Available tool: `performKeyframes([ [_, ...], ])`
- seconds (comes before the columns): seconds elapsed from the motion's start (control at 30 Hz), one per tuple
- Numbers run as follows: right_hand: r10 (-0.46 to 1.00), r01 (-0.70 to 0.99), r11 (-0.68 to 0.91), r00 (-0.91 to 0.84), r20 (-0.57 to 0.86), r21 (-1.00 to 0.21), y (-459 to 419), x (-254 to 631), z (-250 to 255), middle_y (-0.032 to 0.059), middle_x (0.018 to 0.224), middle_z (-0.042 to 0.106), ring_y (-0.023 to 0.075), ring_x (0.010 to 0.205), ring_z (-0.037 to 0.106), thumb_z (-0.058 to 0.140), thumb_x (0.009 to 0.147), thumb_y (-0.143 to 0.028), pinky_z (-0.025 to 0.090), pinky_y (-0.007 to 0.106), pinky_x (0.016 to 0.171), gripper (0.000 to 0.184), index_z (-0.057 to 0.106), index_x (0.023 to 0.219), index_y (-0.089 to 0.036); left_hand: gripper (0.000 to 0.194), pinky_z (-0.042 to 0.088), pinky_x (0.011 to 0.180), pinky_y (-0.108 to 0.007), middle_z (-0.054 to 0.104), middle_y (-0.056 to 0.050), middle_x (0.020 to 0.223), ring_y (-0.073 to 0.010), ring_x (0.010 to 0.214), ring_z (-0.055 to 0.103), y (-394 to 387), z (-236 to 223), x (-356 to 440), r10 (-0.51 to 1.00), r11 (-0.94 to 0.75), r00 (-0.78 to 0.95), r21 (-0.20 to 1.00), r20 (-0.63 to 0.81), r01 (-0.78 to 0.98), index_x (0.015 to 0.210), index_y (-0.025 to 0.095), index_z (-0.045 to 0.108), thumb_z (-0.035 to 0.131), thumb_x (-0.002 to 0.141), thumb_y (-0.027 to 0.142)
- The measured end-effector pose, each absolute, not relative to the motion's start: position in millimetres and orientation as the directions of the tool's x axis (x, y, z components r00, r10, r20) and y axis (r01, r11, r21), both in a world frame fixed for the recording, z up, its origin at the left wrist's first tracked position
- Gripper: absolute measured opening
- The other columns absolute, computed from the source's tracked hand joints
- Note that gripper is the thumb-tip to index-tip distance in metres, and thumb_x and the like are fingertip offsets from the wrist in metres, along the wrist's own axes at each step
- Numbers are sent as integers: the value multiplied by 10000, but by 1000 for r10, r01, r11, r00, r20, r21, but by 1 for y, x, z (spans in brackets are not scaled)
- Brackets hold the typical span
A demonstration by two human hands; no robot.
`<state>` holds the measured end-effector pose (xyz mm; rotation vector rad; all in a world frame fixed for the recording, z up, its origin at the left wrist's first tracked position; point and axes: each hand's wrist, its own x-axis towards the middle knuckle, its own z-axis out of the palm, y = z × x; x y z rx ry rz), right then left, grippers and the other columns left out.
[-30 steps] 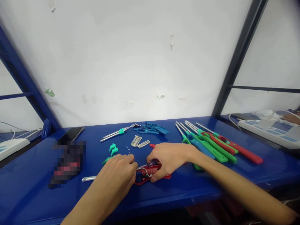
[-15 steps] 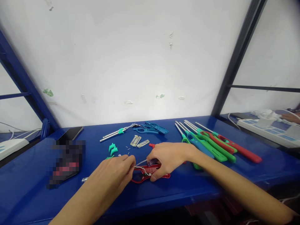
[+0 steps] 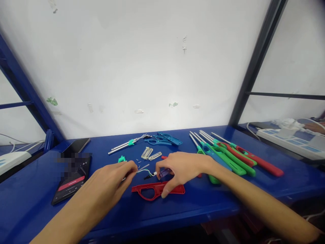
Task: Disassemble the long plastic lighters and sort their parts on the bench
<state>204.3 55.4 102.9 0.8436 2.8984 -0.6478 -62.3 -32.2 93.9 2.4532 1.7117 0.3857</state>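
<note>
Left hand (image 3: 115, 174): pinching the left end of the white wire between thumb and fingertips, sitting just past the shell's left tip.
White wire (image 3: 145, 170): running left to right between both hands, passing on the far side of the shell, ending at a white plug (image 3: 155, 173).
Red half-shell (image 3: 157, 189): lying on the near part of the blue counter (image 3: 198, 203), pointing its long axis left to right, turning its loop toward the near edge, sitting closer to the right hand than to the left.
Purple piece (image 3: 165, 173): resting on the far side of the shell, partly hiding under the right hand.
Right hand (image 3: 186, 167): curling fingers around the purple piece, reaching the thumb nearward over the shell; not showing clearly whether touching.
Lighters (image 3: 230, 158): fanning out right of both hands.
Change at left hand: standing farther left than in the earlier frame.
Change at wire: crossing outside the shell instead of over it.
Change at shell: showing its left tip, hidden earlier.
</note>
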Motion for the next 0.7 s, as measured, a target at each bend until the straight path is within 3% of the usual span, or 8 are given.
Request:
performKeyframes([
  [0.13, 532, 457, 755, -846, 31, -469, 52, 202, 106, -57, 736, 610, 150, 630, 527, 824, 831, -702, 323, 276, 620, 566, 738, 1180, -265, 342, 414, 779, -307, 724, 25, 982, -185, 863, 664, -33, 92, -61, 935, -354, 334, 273, 118, 895, 1003, 297, 645, 336, 1068, 428],
  [0.3, 459, 323, 809, -869, 184, -490, 47, 193, 101, -49, 708, 625, 123, 615, 518, 699, 1020, -527, 338, 262, 628, 328, 792, 1051, -214, 341, 442, 793, -310, 733, 19, 970, -187, 882, 670, -30, 88, -54, 923, -385, 361, 285, 133, 878, 1015, 290, 667, 345, 1079, 382],
  [0.37, 453, 323, 832, -865, 215, -451, 47, 190, 98, -52, 693, 614, 114, 611, 517, 687, 1044, -420, 340, 254, 625, 252, 790, 992, -197, 344, 467, 799, -308, 747, 23, 983, -183, 884, 685, -28, 88, -53, 918, -396, 373, 286, 131, 873, 1033, 298, 687, 359, 1078, 391],
  [0.47, 475, 355, 839, -847, 237, -413, 49, 190, 94, -55, 680, 614, 113, 609, 518, 705, 1027, -317, 339, 252, 633, 160, 785, 969, -191, 379, 512, 942, -337, 774, 15, 1161, -212, 1069, 720, -29, 87, -59, 923, -383, 353, 272, 153, 883, 1180, 333, 713, 361, 1079, 435],
  [0.57, 490, 373, 835, -839, 238, -404, 52, 193, 92, -42, 694, 640, 118, 622, 536, 715, 1021, -319, 332, 259, 640, 165, 791, 957, -187, 452, 491, 1107, -449, 729, -44, 1358, -295, 1281, 668, -34, 78, -73, 943, -314, 279, 210, 182, 926, 1331, 322, 687, 352, 1068, 473],
  [0.7, 494, 381, 835, -837, 234, -397, 54, 194, 91, -34, 721, 666, 115, 637, 548, 724, 1020, -339, 320, 260, 637, 183, 798, 960, -182, 428, 523, 1073, -529, 712, -119, 1357, -363, 1254, 680, -39, 61, -90, 970, -224, 210, 118, 120, 967, 1336, 272, 698, 527, 956, 371],
])
